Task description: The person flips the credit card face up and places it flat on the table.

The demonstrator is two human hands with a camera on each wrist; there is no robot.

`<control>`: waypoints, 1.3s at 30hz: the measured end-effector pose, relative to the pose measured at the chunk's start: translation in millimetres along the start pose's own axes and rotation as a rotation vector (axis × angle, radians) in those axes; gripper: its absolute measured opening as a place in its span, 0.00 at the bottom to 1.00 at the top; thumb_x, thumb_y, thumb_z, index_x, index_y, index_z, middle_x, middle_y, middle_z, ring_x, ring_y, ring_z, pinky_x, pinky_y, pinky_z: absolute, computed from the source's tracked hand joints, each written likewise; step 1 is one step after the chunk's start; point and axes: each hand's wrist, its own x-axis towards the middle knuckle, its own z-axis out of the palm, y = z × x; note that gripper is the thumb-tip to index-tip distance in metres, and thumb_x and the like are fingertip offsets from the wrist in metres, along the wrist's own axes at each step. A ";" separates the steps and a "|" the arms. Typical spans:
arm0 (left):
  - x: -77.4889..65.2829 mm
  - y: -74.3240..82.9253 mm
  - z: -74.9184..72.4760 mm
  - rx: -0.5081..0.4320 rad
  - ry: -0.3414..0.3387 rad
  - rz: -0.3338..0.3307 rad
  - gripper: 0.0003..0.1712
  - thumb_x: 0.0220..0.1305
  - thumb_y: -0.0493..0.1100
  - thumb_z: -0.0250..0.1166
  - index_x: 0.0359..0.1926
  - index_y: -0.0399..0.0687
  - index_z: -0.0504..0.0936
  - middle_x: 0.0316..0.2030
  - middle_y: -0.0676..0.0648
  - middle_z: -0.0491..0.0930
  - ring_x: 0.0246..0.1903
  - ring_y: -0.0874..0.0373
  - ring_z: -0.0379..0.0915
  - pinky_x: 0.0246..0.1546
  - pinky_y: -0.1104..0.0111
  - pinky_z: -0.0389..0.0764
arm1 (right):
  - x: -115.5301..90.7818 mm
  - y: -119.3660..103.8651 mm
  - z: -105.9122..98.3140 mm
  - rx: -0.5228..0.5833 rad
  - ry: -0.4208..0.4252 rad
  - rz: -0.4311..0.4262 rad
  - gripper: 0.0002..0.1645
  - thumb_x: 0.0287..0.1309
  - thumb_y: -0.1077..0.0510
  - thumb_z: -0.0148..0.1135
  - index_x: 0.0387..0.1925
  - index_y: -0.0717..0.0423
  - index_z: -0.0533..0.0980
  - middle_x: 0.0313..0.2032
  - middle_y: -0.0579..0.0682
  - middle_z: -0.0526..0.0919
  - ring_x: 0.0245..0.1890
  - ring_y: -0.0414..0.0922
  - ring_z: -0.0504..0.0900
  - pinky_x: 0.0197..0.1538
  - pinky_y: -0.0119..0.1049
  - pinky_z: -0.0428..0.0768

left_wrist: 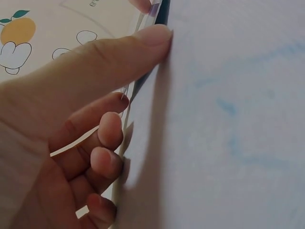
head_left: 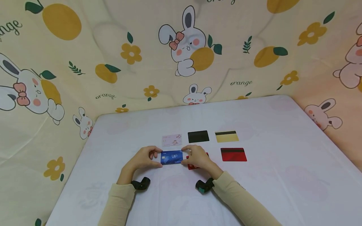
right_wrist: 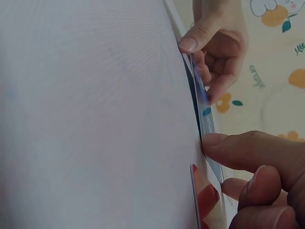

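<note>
A blue card (head_left: 172, 157) printed "VIP" lies level, close over the white tabletop, between both hands. My left hand (head_left: 145, 158) pinches its left end, thumb at the near corner and index finger at the far one. At the right end, the thumb and index finger of my right hand (head_left: 199, 157) grip the other two corners. The right wrist view shows the blue card (right_wrist: 202, 102) almost edge-on. A red card (head_left: 193, 167) lies partly hidden beneath my right hand. Just beyond the blue card is a pale pink card (head_left: 172, 140).
A black card (head_left: 198, 136) and a gold card with a dark stripe (head_left: 227, 137) lie in the far row, right of the pink one. Nearer sits a red card with a dark stripe (head_left: 233, 156). Behind the white table (head_left: 277, 188) hangs a rabbit-and-orange patterned cloth (head_left: 158, 72).
</note>
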 end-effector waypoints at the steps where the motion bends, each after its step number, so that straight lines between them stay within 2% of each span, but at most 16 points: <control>1: 0.0 -0.2 0.0 0.002 -0.001 0.002 0.29 0.40 0.42 0.80 0.46 0.39 0.82 0.29 0.46 0.73 0.26 0.62 0.61 0.27 0.76 0.62 | 0.1 0.1 0.0 0.000 0.002 -0.001 0.30 0.45 0.53 0.76 0.54 0.51 0.79 0.22 0.50 0.74 0.24 0.43 0.71 0.25 0.30 0.63; 14: 0.2 -0.6 -0.4 -0.011 0.002 0.021 0.30 0.41 0.41 0.79 0.48 0.40 0.81 0.29 0.46 0.73 0.26 0.62 0.61 0.29 0.76 0.63 | -1.2 -2.9 -1.7 -0.035 0.013 0.000 0.29 0.44 0.53 0.76 0.52 0.50 0.80 0.32 0.53 0.79 0.33 0.44 0.72 0.31 0.30 0.68; 19: 0.0 -1.1 -0.7 -0.018 0.000 0.017 0.29 0.42 0.42 0.79 0.48 0.40 0.81 0.29 0.45 0.73 0.26 0.62 0.61 0.29 0.76 0.63 | -1.3 -2.7 -2.3 -0.024 0.009 -0.001 0.28 0.45 0.54 0.76 0.52 0.50 0.80 0.30 0.51 0.78 0.32 0.44 0.72 0.31 0.30 0.67; 25: -0.7 3.7 -1.5 -0.021 -0.011 0.004 0.30 0.43 0.42 0.78 0.50 0.40 0.80 0.30 0.44 0.74 0.27 0.61 0.62 0.29 0.76 0.64 | -0.8 1.2 -5.7 0.017 0.005 -0.016 0.27 0.46 0.54 0.75 0.51 0.51 0.80 0.19 0.49 0.75 0.23 0.42 0.71 0.27 0.30 0.63; 31: 10.2 13.7 1.8 -0.009 -0.033 0.028 0.27 0.49 0.43 0.75 0.51 0.40 0.80 0.30 0.44 0.75 0.26 0.62 0.63 0.28 0.76 0.66 | 3.7 10.1 -16.0 0.076 0.016 -0.061 0.25 0.48 0.55 0.74 0.50 0.55 0.80 0.14 0.48 0.74 0.16 0.40 0.67 0.24 0.28 0.60; 39: 29.8 33.0 11.7 0.036 -0.056 0.064 0.25 0.54 0.48 0.73 0.51 0.42 0.80 0.29 0.47 0.72 0.28 0.62 0.64 0.29 0.76 0.66 | 9.4 20.4 -36.7 0.112 0.011 -0.069 0.25 0.49 0.56 0.73 0.50 0.59 0.79 0.14 0.45 0.70 0.16 0.39 0.66 0.23 0.28 0.61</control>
